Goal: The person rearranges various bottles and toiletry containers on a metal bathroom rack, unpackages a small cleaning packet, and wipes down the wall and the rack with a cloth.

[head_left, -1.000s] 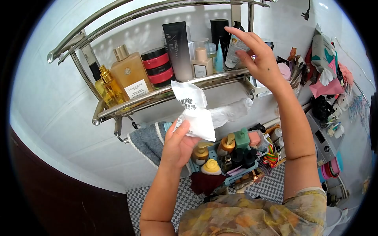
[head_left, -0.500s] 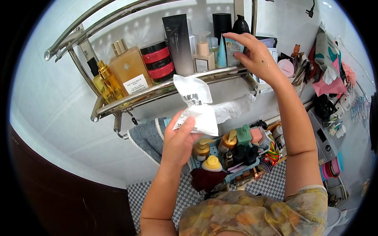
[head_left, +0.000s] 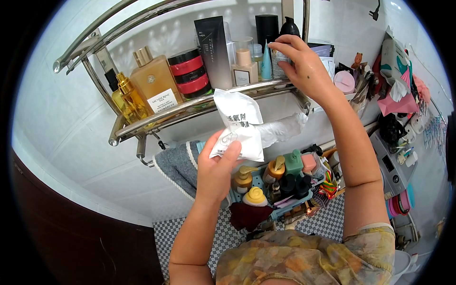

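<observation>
My left hand [head_left: 219, 166] holds a white packet [head_left: 240, 130] with dark printed characters, its thumb across the lower part. The packet is in front of the metal shelf's [head_left: 190, 107] lower rail. At the shelf's right end, my right hand [head_left: 299, 64] has its thumb and fingers apart around a small tube [head_left: 278, 59], partly hidden by the fingers. Whether they touch it is unclear. Just left of the tube stand a light blue cone [head_left: 267, 65] and a beige bottle [head_left: 244, 71]. A black pump bottle [head_left: 289, 28] is behind my right hand.
A dark tube [head_left: 213, 52], stacked red and black jars [head_left: 191, 76] and an amber bottle [head_left: 154, 78] stand on the shelf. Below hangs a grey towel [head_left: 178, 166]. A blue basket [head_left: 289, 207] of bottles is lower down. A washing machine [head_left: 389, 164] stands at the right.
The white packet has risen slightly and turned, showing more print. My right hand has shifted a little, its fingers still apart near the tube, which now stands more upright.
</observation>
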The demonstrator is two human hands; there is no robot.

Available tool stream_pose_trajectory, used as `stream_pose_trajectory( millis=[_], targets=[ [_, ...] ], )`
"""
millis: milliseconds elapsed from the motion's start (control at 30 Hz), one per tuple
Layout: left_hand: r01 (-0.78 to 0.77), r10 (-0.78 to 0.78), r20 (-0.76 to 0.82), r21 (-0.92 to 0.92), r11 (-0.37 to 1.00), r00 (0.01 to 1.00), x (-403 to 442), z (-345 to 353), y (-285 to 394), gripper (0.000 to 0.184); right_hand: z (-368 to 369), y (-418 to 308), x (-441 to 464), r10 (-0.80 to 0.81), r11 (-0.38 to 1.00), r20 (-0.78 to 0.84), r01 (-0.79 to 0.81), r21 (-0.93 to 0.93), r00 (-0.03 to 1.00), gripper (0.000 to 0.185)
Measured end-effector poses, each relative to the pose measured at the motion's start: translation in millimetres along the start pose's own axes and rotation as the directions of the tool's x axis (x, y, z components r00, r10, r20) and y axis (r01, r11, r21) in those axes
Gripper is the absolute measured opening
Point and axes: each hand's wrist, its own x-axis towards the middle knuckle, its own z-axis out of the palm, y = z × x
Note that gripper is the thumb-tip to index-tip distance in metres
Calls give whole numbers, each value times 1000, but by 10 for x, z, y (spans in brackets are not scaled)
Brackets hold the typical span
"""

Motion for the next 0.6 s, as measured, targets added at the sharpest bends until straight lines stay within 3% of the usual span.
stream_pose_trajectory(
  millis=[167,300,367,433,500,533,600],
  targets=[
    [-5,5,-2,6,1000,1000,-1,-12,-14,46,-8,-19,-38,-75,992,-112,62,-114,991,31],
    [6,-6,7,-34,999,1000,9,-37,-36,45,-131,-289,-99,-138,990,-259,123,-73,956,22],
    [20,-19,15,-67,998,1000,11,-36,-42,44,-167,-505,-207,26,971,-223,28,238,974,13],
    [55,-48,38,-195,979,998,13,-28,-40,41,-137,-599,-300,-15,958,-246,85,275,969,9],
    [63,-52,56,-204,977,997,16,-21,-42,42,-148,-711,-410,-39,943,-64,58,327,997,13],
    [69,-55,71,-216,974,996,17,-18,-44,42,-140,-751,-446,-34,944,-66,54,325,997,13],
    [71,-54,83,-215,974,995,17,-8,-45,42,-113,-808,-498,53,907,64,-75,415,997,19]
  ],
)
